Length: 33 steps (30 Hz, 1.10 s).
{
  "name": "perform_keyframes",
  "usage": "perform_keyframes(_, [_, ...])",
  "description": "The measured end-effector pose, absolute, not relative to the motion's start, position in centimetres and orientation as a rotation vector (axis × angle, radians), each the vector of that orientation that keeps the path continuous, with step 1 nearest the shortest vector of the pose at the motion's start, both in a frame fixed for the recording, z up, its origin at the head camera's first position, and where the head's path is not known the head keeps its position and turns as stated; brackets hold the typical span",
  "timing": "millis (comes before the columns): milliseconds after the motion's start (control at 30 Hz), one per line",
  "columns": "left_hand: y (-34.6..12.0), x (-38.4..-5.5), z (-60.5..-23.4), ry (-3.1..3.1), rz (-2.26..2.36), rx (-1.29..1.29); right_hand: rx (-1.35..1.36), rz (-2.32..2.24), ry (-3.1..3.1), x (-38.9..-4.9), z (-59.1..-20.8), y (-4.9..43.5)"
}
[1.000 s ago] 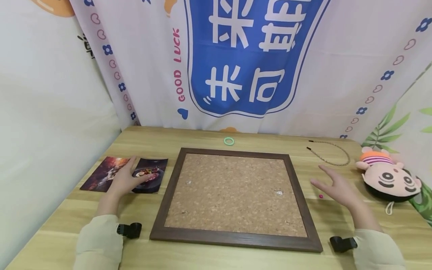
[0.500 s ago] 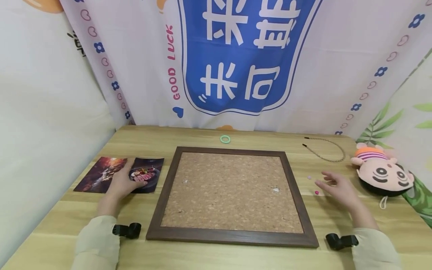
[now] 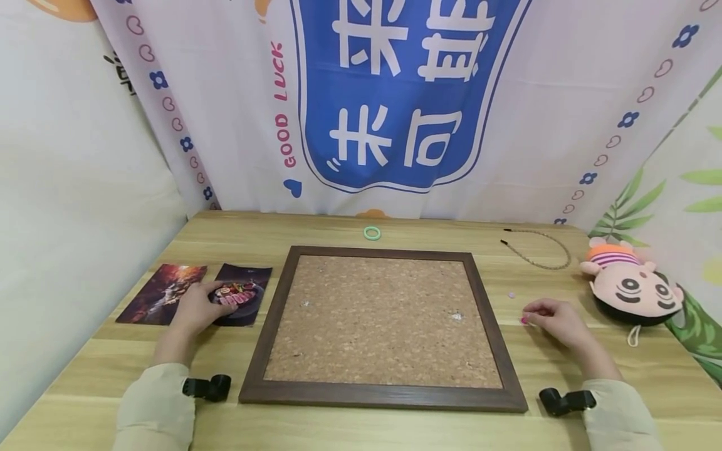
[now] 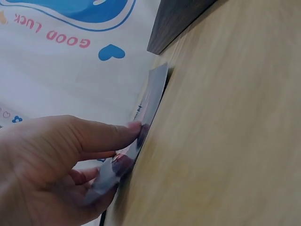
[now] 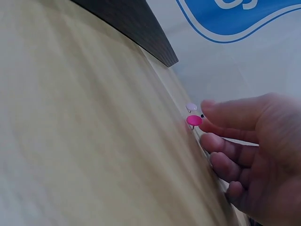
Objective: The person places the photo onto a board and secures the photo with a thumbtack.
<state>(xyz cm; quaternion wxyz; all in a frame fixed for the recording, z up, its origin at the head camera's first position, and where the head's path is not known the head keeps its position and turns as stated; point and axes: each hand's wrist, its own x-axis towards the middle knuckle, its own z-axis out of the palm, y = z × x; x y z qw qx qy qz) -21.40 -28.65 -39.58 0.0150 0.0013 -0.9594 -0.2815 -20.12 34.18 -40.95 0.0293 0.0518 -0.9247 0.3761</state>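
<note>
My left hand (image 3: 194, 310) grips a dark photo print of a plate of sliced meat (image 3: 248, 297) by its left part. In the left wrist view, the thumb lies over this bowed photo print (image 4: 149, 101) and the other fingers curl at its far side. Left of it, a fiery, dark-toned print (image 3: 152, 297) lies partly behind that hand. My right hand (image 3: 558, 321) is low over the table with bent fingers, thumb and index tips right at a pink thumbtack (image 5: 194, 120). A pale lilac thumbtack (image 5: 191, 107) sits just beyond it.
Between the hands lies a cork board (image 3: 366, 326) in a dark brown frame (image 3: 383, 396). Behind it is a green ring (image 3: 372, 233). A thin braided cord (image 3: 536, 260) curves at the back right, near a plush doll (image 3: 632, 288). A printed curtain (image 3: 237, 125) hangs behind the table.
My left hand has closed on the meat photo's left part, and a gap shows between the two prints. My right hand has lowered to the pink thumbtack, its thumb and fingers drawing together.
</note>
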Motion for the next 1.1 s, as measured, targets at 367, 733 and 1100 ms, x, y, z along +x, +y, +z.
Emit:
perform_keyframes(367, [-28.6, -21.4, -39.6, -2.938, -1.145, 0.224, 0.22, 1.17, -2.923, -19.8, -40.7, 34.0])
perform_keyframes(733, [-28.9, -21.6, -39.1, -2.863, -1.468, 0.346, 0.234, 1.368, -2.852, -19.9, -40.5, 34.1])
perform_keyframes(1100, [-28.4, -21.4, -37.4, -2.841, -1.495, 0.246, 0.173, 1.614, -2.787, -20.6, -38.7, 33.2])
